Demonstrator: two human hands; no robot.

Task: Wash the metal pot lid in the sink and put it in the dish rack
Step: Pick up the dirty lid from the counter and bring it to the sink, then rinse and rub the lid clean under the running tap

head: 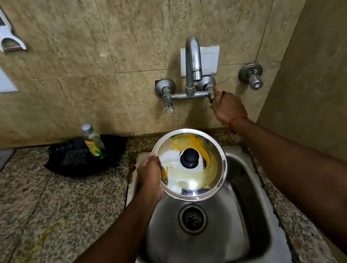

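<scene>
A metal lid (190, 165), smeared yellow around its black knob (189, 157), is held above the back of the sink (222, 242) by the left hand (149, 173), whose fingers are curled over the lid's left rim. The soiled, knobbed face is turned upward beneath the spout (192, 60), a position judged to let water strike the residue and run off into the basin. The right hand (227, 106) is wrapped round the right tap handle (212, 96), presumably so that the water can be started. No stream is seen, and washing is judged not yet begun.

Much is concealed. The lid's underside cannot be seen, nor the left fingertips beneath the rim. The tap handle is largely covered by the right hand. No dish rack can be made out. A bottle (94, 141) of yellowish liquid stands on the counter (32, 210) at a black, shallow object (70, 163) whose nature cannot be told. Dark shapes at the left edge are cut off.
</scene>
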